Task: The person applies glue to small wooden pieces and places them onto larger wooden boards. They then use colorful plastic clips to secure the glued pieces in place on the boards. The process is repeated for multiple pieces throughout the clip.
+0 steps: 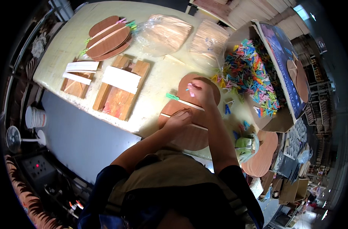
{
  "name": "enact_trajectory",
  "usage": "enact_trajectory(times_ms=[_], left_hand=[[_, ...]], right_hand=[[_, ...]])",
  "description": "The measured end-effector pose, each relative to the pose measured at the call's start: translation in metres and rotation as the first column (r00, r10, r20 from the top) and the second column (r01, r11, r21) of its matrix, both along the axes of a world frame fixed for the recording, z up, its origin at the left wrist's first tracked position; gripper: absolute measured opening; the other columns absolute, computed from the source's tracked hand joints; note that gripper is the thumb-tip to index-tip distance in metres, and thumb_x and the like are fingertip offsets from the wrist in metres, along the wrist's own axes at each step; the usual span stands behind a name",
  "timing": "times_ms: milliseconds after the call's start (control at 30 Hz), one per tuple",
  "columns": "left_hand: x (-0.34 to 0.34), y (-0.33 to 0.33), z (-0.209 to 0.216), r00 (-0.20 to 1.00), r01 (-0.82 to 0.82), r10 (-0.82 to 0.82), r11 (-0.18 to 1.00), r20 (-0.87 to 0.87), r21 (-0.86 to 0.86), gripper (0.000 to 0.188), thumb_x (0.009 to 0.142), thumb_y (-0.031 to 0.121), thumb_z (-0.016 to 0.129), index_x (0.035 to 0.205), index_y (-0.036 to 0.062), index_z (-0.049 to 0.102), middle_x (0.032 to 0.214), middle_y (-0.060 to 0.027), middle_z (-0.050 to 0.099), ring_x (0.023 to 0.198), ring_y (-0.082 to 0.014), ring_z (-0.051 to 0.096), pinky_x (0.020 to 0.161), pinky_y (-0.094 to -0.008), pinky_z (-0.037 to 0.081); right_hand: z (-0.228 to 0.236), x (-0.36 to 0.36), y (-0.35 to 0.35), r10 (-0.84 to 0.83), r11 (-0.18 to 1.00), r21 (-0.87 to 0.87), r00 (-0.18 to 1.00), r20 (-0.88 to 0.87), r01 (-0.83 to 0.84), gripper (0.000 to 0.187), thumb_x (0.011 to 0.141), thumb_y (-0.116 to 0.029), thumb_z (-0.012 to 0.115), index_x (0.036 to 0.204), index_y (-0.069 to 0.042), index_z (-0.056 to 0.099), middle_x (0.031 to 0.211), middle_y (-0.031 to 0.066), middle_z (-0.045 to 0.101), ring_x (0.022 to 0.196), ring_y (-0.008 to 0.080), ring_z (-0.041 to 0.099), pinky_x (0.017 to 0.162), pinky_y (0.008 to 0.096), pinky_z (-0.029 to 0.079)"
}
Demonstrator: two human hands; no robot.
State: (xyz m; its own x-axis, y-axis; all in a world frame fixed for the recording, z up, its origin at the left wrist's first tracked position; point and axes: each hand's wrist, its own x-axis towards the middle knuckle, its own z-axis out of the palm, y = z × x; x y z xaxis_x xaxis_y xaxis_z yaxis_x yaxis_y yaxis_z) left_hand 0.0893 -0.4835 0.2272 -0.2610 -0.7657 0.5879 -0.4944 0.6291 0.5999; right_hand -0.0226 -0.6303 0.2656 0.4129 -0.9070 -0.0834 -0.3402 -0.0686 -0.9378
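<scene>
A brown wooden panel, shaped like a small guitar body (pixel 187 83), lies on the table in front of me. Two pale wooden strips (pixel 191 104) cross it. A green clothespin (pixel 172 96) grips the left end of the upper strip. Over the panel's upper part, my right hand (pixel 202 92) is closed on a pink clothespin (pixel 191 92), with a bit of blue beside it. My left hand (pixel 179 119) rests on the panel between the strips, fingers curled together; what they hold, if anything, is hidden.
An open carton (pixel 275 68) of colourful clothespins (pixel 252 72) stands at the right. Bagged wood strips (pixel 164 34) lie at the back. Wooden frames (pixel 139 72) and clamped panels (pixel 109 40) sit at the left. A green container (pixel 243 144) and stacked panels (pixel 262 156) are near right.
</scene>
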Motion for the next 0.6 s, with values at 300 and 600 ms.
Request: enact_trajectory(times_ms=[300, 600], left_hand=[[-0.019, 0.006, -0.042, 0.775, 0.314, 0.122, 0.777, -0.621, 0.545, 0.022, 0.081, 0.003, 0.05, 0.1, 0.0011, 0.061, 0.104, -0.0148, 0.058, 0.1, -0.0315, 0.057, 0.085, -0.0375, 0.047], [-0.001, 0.004, -0.002, 1.0, -0.025, 0.025, 0.998, 0.002, 0.052, 0.018, 0.069, 0.001, 0.056, 0.086, 0.0025, 0.059, 0.099, -0.0123, 0.059, 0.102, -0.0301, 0.057, 0.087, -0.0385, 0.046]], right_hand=[[-0.001, 0.103, 0.051, 0.527, 0.652, 0.587, 0.843, 0.105, -0.481, 0.013, 0.083, -0.005, 0.065, 0.094, 0.001, 0.067, 0.073, 0.0039, 0.061, 0.057, 0.0074, 0.053, 0.049, 0.0224, 0.043], [0.016, 0.042, 0.021, 0.207, 0.639, -0.646, 0.903, -0.377, -0.417, 0.028, 0.076, -0.007, 0.065, 0.104, -0.007, 0.067, 0.11, 0.0082, 0.062, 0.102, 0.0282, 0.055, 0.088, 0.0363, 0.046]])
